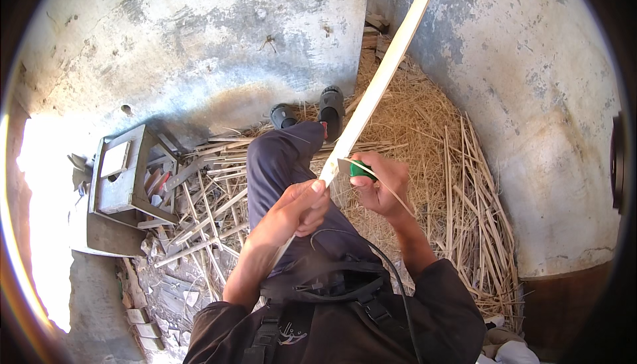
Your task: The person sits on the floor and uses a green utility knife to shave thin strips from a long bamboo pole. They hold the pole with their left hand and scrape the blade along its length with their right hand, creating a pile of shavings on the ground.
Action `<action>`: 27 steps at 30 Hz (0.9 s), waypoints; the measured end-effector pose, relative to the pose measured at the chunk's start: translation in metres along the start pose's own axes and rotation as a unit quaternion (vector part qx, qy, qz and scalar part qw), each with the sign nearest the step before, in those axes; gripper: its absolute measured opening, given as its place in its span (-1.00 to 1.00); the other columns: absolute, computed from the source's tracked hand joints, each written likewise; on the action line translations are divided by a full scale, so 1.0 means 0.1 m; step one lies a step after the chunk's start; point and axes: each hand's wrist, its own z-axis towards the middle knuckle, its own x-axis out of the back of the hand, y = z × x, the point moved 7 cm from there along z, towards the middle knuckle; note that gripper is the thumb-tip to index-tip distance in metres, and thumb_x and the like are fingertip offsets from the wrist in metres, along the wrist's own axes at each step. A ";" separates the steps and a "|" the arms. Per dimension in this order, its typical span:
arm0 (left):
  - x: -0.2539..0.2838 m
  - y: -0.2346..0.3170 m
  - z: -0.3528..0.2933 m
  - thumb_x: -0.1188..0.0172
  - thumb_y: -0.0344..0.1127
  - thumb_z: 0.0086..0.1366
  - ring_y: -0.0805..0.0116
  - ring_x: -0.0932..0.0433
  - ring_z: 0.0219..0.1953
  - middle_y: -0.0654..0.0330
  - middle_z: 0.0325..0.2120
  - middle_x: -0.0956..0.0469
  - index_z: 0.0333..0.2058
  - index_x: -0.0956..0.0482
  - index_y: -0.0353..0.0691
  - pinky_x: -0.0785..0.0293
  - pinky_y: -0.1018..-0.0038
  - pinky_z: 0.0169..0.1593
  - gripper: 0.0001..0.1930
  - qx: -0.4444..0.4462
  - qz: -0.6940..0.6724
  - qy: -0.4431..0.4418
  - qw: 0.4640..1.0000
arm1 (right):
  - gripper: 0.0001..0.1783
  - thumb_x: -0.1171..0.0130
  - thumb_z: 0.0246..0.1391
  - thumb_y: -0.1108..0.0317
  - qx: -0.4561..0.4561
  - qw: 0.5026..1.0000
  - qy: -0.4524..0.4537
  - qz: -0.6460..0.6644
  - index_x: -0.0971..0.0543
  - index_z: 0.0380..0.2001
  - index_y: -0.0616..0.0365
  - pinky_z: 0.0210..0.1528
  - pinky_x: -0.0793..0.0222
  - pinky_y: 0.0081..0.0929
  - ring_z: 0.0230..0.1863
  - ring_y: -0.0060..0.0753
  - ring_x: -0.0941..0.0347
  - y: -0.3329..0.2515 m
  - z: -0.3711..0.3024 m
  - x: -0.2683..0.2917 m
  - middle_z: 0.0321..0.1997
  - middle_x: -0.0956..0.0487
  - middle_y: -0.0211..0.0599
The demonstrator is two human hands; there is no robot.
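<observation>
1. You seemed to be at the shaving or splitting step: your right hand [383,185] was closed round a green-handled blade [360,169], set against the pale strip [388,65].
2. Your left hand [298,210] gripped that strip just below the blade; it slanted up past your knee to the top of the view.
3. A thin sliver [398,197] hung beside your right wrist.
4. The next move probably called for a firm left hold and a shallow, controlled cut, fingers clear of the edge.
5. Loose sticks [481,231] and straw [415,108] covered the floor; a wooden stand [142,185] stood left.
6. The wall [252,25] ahead and the black cable [391,264] near your lap could have hindered you.
</observation>
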 end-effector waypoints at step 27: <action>0.19 -0.15 0.09 0.08 0.11 0.67 0.68 0.04 -0.69 0.50 -0.68 -0.07 -0.37 -0.27 -0.03 0.12 0.61 -0.64 -0.57 0.046 0.000 0.030 0.998 | -0.61 -0.38 0.25 -0.03 0.087 0.986 -0.007 -0.142 -0.74 -0.22 0.11 -0.43 -0.57 -0.40 -0.47 -0.29 -0.69 0.27 -0.09 0.04 -0.37 -0.75 -0.29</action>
